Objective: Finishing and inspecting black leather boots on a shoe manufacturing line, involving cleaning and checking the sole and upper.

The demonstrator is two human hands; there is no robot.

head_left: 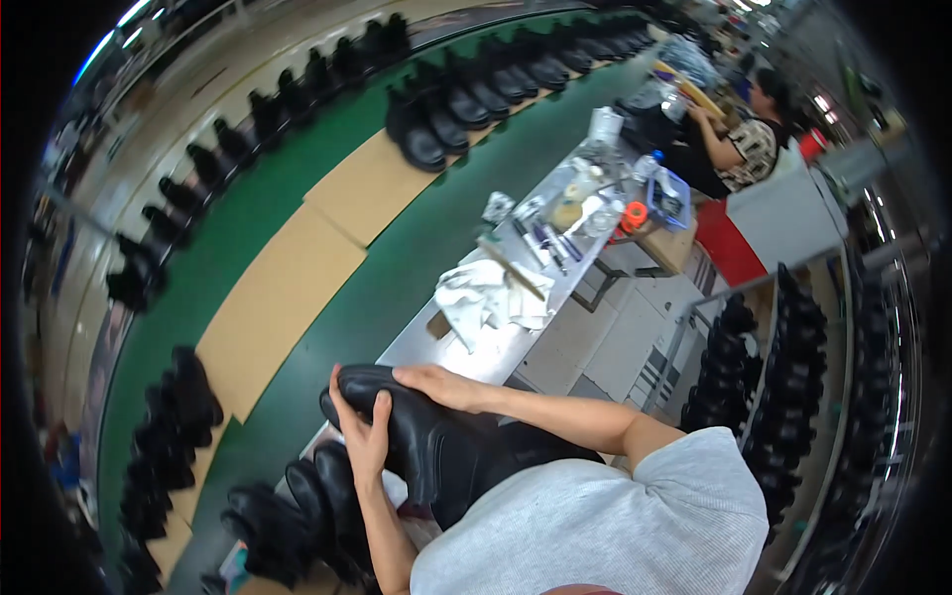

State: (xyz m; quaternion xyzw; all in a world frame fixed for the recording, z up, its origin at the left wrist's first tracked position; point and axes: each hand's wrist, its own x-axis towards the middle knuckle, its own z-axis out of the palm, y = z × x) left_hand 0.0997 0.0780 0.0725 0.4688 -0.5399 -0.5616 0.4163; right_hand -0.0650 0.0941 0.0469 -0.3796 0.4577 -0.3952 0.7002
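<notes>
A black leather boot (412, 426) is held toe-outward in front of my body, at the near end of the metal work table. My left hand (365, 436) grips its left side near the toe, thumb and fingers spread over the leather. On the other side my right hand (441, 388) clasps it, with the thumb near the toe and most fingers hidden. A second dark toe shows just left of the boot, partly covered by my left hand. More black boots (307, 491) stand left of my left forearm.
A metal table (421, 347) carries a white cloth (486, 297), a stick, tubes and bottles. Beyond it, a green conveyor (327, 342) bears cardboard sheets (283, 288) and rows of black boots (461, 89). A co-worker (749, 139) sits at far right; a boot rack (783, 367) stands right.
</notes>
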